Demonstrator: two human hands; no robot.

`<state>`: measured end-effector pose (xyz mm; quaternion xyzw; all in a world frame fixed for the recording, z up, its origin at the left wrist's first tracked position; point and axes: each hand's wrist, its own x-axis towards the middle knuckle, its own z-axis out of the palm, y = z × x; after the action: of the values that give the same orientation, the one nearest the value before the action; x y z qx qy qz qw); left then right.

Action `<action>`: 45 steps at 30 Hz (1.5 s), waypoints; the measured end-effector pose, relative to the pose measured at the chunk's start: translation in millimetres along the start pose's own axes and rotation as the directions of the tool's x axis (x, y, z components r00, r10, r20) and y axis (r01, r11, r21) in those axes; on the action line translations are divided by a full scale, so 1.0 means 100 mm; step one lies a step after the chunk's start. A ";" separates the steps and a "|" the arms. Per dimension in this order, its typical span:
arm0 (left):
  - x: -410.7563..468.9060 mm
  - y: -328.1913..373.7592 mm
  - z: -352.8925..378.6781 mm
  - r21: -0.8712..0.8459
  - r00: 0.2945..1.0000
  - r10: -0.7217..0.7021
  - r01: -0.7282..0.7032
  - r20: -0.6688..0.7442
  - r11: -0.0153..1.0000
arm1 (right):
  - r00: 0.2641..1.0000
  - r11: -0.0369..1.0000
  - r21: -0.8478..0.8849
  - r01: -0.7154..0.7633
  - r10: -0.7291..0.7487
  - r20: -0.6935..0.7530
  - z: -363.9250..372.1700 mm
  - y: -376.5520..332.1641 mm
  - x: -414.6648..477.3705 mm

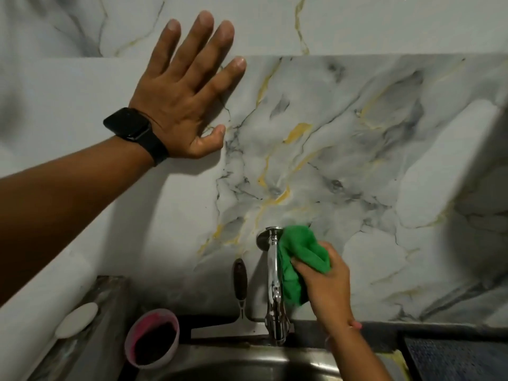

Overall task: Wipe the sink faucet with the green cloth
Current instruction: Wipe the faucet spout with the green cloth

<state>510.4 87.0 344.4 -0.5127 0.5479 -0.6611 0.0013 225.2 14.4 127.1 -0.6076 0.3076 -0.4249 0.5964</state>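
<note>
We see the green cloth (302,259) bunched into a soft wad, its bright fabric creased and folded over itself. It bulges above our curled right fingers (303,266) and hangs in a flap just below them. The chrome faucet (275,281) lies just left of those fingertips, touching the cloth along its right side, running from its round wall flange down to the spout.

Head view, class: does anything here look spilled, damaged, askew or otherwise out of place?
Nothing stands out. The right hand presses the green cloth against the faucet, the left hand lies flat on the marble wall, and the pink cup sits upright by the sink.
</note>
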 end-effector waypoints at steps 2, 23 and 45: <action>0.00 0.02 0.00 -0.001 1.000 -0.005 0.005 0.013 1.000 | 0.940 0.741 -0.582 0.334 -0.307 0.149 0.15 -0.21 0.09; -0.01 0.54 -0.02 -0.080 0.951 -0.308 0.309 0.026 0.948 | 0.840 0.168 -0.828 0.535 -0.210 0.500 0.74 -0.49 0.11; 0.01 0.53 -0.04 -0.082 0.951 -0.305 0.309 0.053 0.948 | 0.678 0.367 0.577 -0.730 0.499 0.540 0.24 0.26 0.03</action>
<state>477.8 67.9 306.5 -0.6043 0.4901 -0.6179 -0.1136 251.1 20.1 103.5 -0.1891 0.2196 -0.1661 0.9426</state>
